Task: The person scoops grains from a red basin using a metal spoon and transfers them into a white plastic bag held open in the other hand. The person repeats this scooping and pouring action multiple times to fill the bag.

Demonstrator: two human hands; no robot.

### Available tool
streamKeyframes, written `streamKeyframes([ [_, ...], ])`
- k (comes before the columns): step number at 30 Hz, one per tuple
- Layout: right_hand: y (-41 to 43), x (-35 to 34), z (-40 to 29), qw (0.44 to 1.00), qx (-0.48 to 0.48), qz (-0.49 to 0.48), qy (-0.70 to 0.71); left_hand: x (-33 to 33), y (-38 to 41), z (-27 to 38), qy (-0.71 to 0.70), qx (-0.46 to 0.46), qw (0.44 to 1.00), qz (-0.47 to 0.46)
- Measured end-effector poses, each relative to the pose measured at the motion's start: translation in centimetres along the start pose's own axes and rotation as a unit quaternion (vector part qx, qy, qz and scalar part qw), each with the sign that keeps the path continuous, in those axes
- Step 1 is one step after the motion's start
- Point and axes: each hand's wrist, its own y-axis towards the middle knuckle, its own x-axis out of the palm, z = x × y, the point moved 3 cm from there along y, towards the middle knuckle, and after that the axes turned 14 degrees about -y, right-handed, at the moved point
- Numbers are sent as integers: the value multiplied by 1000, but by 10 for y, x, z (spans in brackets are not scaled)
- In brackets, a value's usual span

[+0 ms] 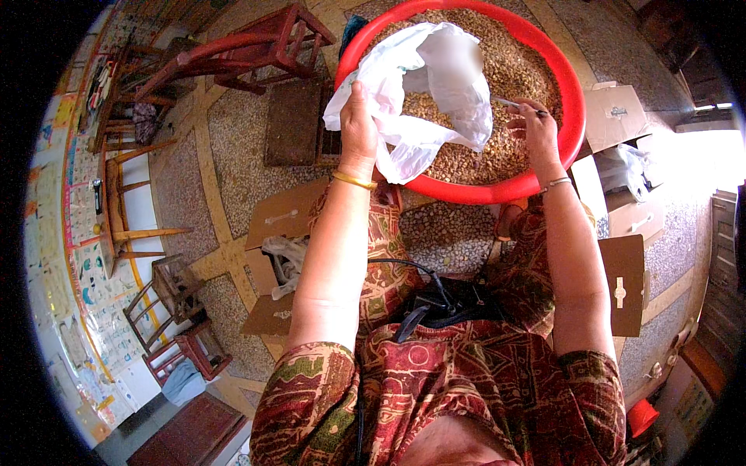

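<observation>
A wide red plastic basin [574, 110] stands on the floor before me, filled with small yellow-brown kernels or grains [516, 64]. My left hand [358, 125] grips the edge of a thin white plastic bag [387, 87] over the basin's near left side. The bag's mouth gapes, and kernels show through or beyond it; which of the two, I cannot tell. Between the fingers of my right hand [537, 125] is a slim metal tool [505, 102], its tip pointing left towards the bag. Its exact kind is unclear. Part of the bag's far side is blurred.
Open cardboard boxes flank my legs: one on the left [285, 204] with plastic bags inside, others on the right [618, 116]. A reddish wooden chair [256, 46] lies beyond the left box. Smaller wooden chairs [175, 291] line the left wall.
</observation>
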Motion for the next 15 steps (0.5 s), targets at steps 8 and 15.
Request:
streamKeyframes([
  [8, -12, -30, -21, 994, -52, 98, 20, 3, -1, 3, 15, 7, 1000, -3],
  [15, -36, -39, -45, 985, -143, 100, 10, 1, 2, -6, -6, -11, 1000, 6],
])
